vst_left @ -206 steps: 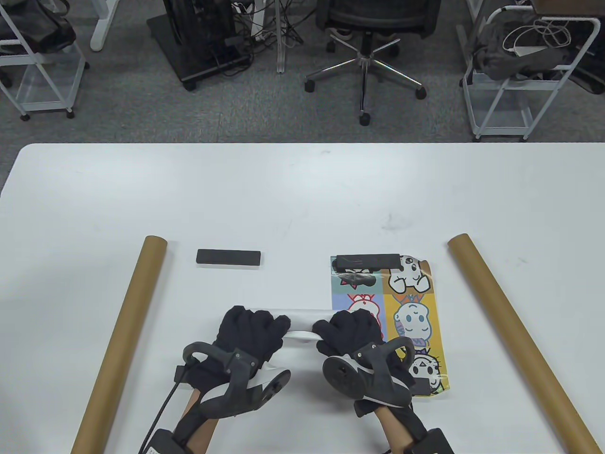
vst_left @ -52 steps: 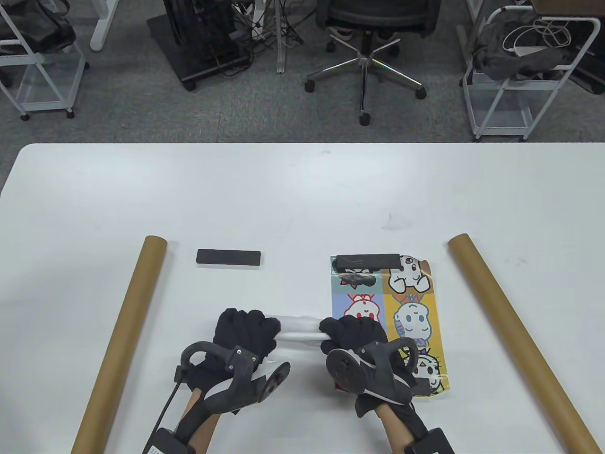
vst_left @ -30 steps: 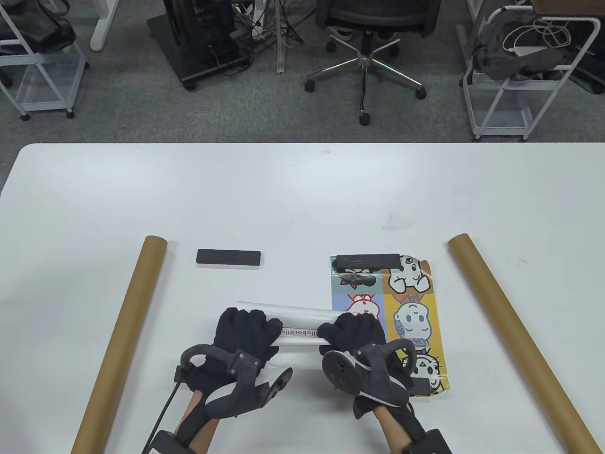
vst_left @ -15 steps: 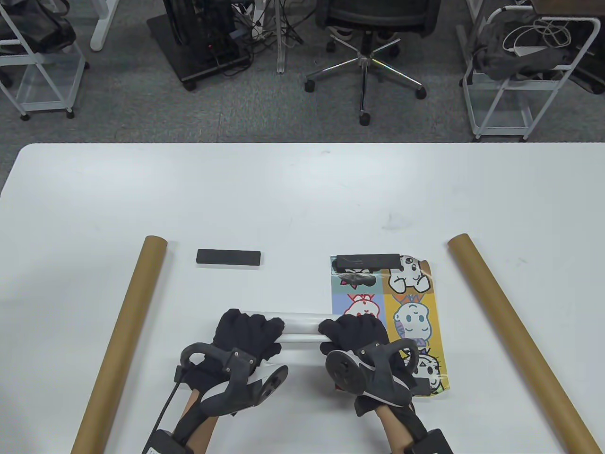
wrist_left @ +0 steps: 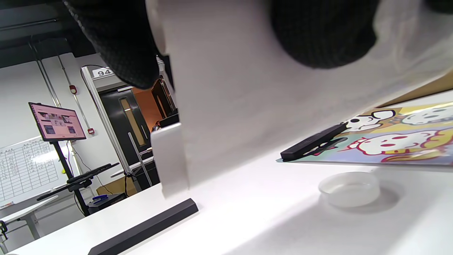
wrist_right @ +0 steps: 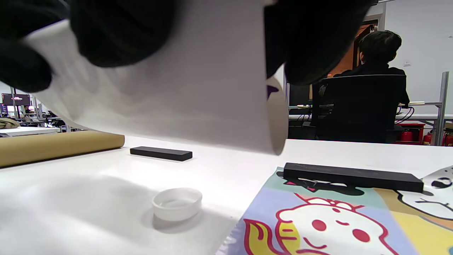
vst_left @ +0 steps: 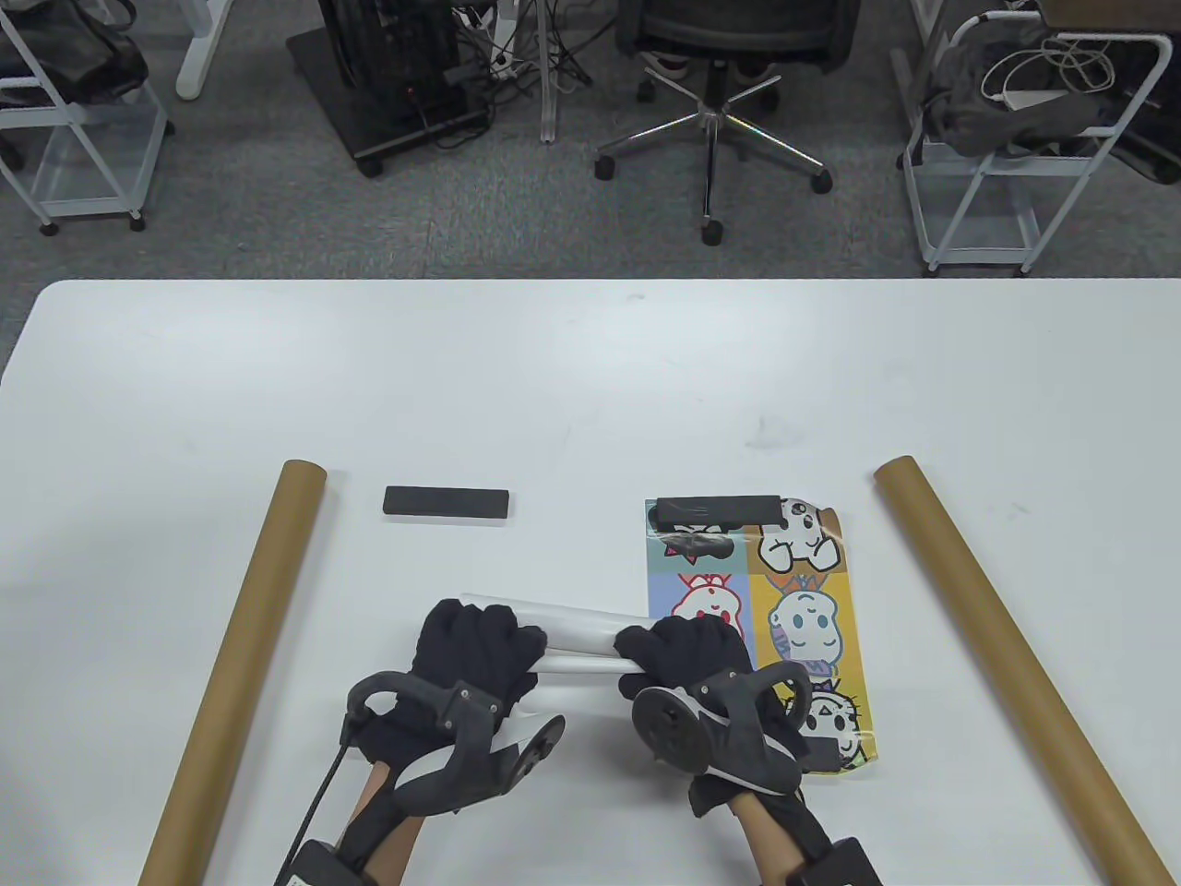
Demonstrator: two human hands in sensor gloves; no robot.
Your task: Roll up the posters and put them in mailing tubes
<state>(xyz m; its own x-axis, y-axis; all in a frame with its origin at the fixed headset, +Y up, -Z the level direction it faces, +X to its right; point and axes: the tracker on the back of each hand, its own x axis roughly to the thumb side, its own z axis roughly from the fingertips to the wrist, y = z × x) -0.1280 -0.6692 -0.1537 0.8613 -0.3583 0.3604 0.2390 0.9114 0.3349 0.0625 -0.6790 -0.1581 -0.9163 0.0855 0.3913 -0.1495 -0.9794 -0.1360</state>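
A rolled white poster (vst_left: 579, 633) is held a little above the table, its left end angled away from me. My left hand (vst_left: 480, 643) grips its left part and my right hand (vst_left: 687, 648) its right part, fingers curled round the roll. From the left wrist, the roll (wrist_left: 247, 106) fills the frame under black fingers (wrist_left: 318, 32); the right wrist view shows its open end (wrist_right: 277, 120). One brown mailing tube (vst_left: 240, 664) lies at the left, another (vst_left: 1006, 646) at the right. A colourful cartoon poster (vst_left: 793, 591) lies flat under my right hand, a black bar (vst_left: 724, 510) weighing its far edge.
A second black bar (vst_left: 447, 501) lies loose between the left tube and the flat poster. A white plastic cap (wrist_right: 177, 203) sits on the table below the roll. Office chair (vst_left: 729, 55) and carts stand beyond the table's far edge (vst_left: 590, 282).
Over the last second both hands have kept hold and worked the roll round: printed text showed, then vanished. Since half a second ago its left end has swung farther away.
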